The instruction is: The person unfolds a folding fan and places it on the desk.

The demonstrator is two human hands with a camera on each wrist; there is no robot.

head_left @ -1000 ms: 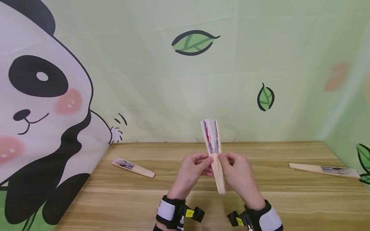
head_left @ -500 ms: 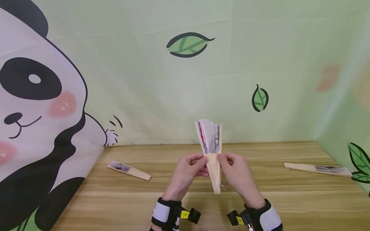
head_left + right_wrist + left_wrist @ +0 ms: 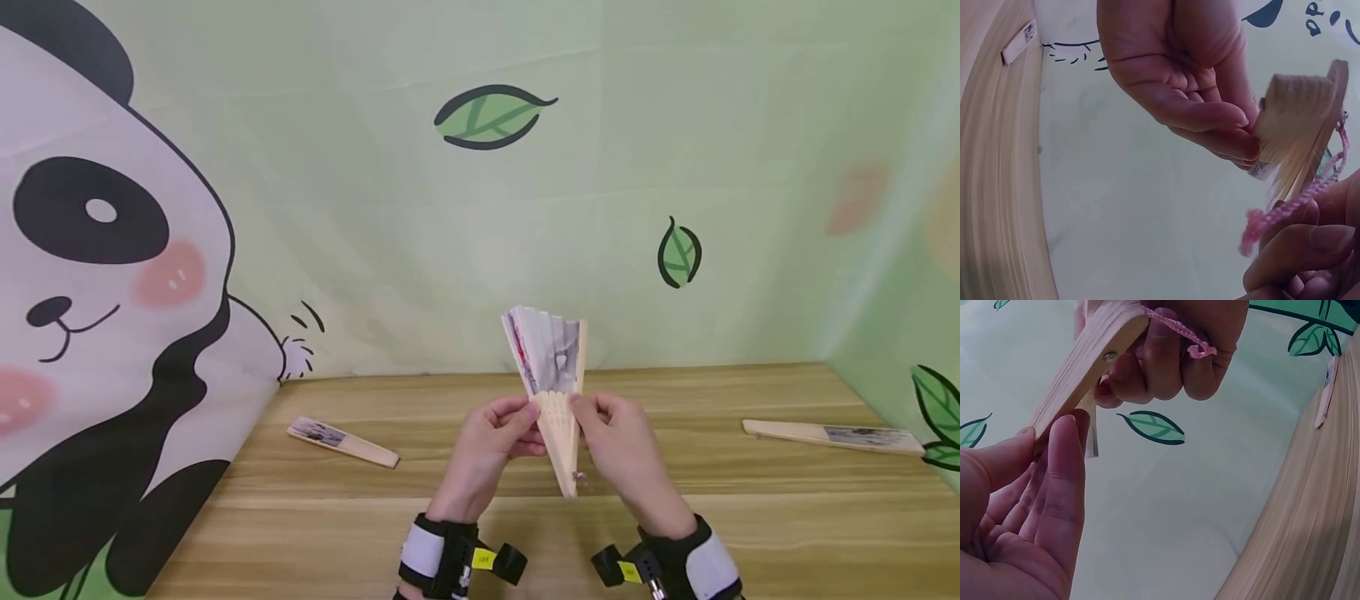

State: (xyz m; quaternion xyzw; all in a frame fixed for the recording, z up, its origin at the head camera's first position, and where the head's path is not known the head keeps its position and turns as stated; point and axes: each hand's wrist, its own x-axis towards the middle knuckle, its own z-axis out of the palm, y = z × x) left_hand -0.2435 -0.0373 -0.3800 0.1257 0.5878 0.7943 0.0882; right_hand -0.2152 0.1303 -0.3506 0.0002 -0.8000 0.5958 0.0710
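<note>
A folding fan (image 3: pixel 557 417) with pale wooden ribs and a printed pleated leaf stands upright between both hands, spread into a narrow wedge. My left hand (image 3: pixel 497 435) pinches its left side between thumb and fingers, just below the leaf. On the right edge, my right hand (image 3: pixel 621 442) grips the outer rib with thumb and curled fingers. The rivet end points down; a pink cord (image 3: pixel 1291 209) hangs from it in the right wrist view. In the left wrist view the stacked ribs (image 3: pixel 1085 369) and rivet show close up.
One folded fan (image 3: pixel 343 442) lies on the wooden table (image 3: pixel 337 533) to the left. Another folded fan (image 3: pixel 832 436) lies at the right, near the side cloth. A green backdrop (image 3: pixel 360 208) with a panda and leaves rises behind the table.
The fan has spread from a nearly folded stack to a wider wedge, its right rib drawn rightward away from the left side. Both hands keep hold of it. The head view has shifted slightly.
</note>
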